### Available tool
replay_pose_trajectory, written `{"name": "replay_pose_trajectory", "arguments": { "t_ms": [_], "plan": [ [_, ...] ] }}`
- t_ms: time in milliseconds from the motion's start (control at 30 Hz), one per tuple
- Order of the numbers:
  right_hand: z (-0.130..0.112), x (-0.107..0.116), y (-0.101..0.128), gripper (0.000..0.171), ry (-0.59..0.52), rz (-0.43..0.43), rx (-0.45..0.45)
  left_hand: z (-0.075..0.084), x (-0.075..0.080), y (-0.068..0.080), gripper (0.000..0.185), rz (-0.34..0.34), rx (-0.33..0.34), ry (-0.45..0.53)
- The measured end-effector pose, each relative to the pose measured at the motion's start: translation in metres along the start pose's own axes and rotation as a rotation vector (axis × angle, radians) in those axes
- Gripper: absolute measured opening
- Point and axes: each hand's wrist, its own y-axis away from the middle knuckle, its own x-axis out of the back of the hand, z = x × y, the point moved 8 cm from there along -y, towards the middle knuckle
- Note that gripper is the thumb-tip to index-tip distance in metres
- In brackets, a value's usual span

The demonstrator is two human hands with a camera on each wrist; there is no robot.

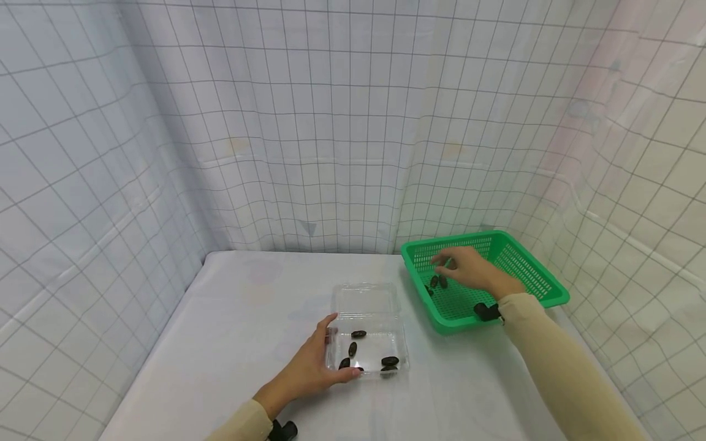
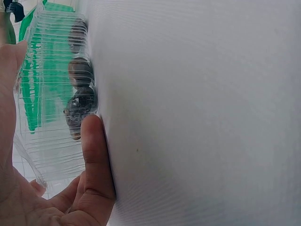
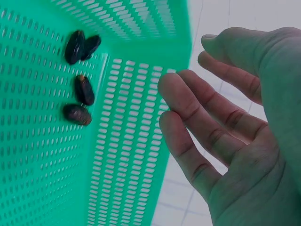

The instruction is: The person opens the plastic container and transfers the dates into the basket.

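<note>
A clear plastic clamshell box (image 1: 365,300) lies on the table with its lid folded back. Several dark brown dates (image 1: 390,361) are scattered in its bottom half; some also show through the ribbed wall in the left wrist view. My left hand (image 1: 310,362) grips the box's left side, thumb along the front wall and fingers toward the back. Over the green basket (image 1: 458,309) hovers my right hand (image 1: 469,268), fingers loosely bent and holding nothing. Several dates (image 3: 84,90) lie on the basket's slotted bottom, near one wall, apart from the fingertips (image 3: 170,87).
White cloth covers the table (image 1: 259,306). Gridded white curtains (image 1: 309,122) close off the back and both sides. The basket's raised rim (image 1: 421,306) stands just right of the box. A black wrist mount (image 1: 486,311) sits under the right wrist.
</note>
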Motion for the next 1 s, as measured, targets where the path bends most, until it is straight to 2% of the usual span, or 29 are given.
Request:
{"name": "replay_pose_trajectory", "arguments": {
  "t_ms": [533, 767, 1000],
  "plan": [
    [-0.059, -0.017, 0.003, 0.026, -0.013, -0.042, 0.14, -0.004, -0.001, 0.001, 0.132, 0.006, 0.01, 0.007],
    [-0.089, -0.028, 0.009, 0.028, 0.026, -0.08, 0.245, -0.002, -0.002, 0.0, 0.134, 0.006, 0.009, -0.011],
    [-0.113, -0.042, 0.013, 0.029, 0.0, -0.135, 0.26, -0.002, -0.002, -0.001, 0.133, 0.006, 0.015, -0.011]
  ]
}}
